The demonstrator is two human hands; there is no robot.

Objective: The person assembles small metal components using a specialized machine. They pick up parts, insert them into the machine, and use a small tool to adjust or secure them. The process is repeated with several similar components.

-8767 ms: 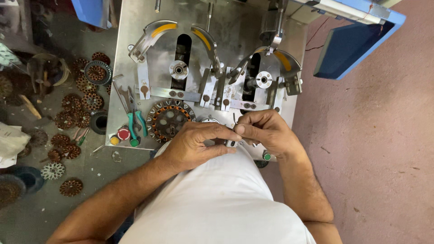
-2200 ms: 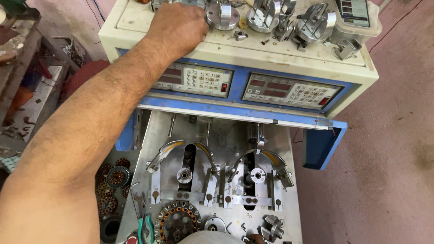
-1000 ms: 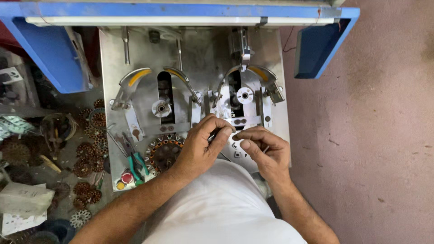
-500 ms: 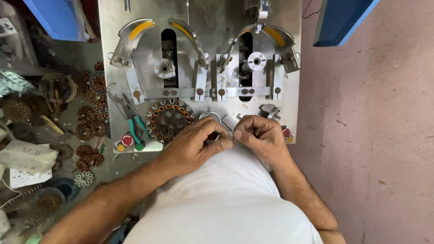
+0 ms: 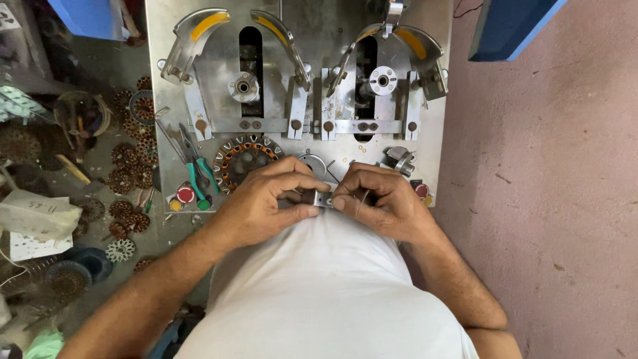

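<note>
Both hands meet at the near edge of the steel machine table [image 5: 425,166], at 6 o'clock from its twin winding heads. The left hand [image 5: 262,203] curls in from 8 o'clock, thumb and fingers pinching a small grey metal block [image 5: 321,198]. The right hand [image 5: 382,199] pinches the block's other end, wrist bent inward. A copper-wound round stator [image 5: 242,158] lies at 11 o'clock of the left hand.
</note>
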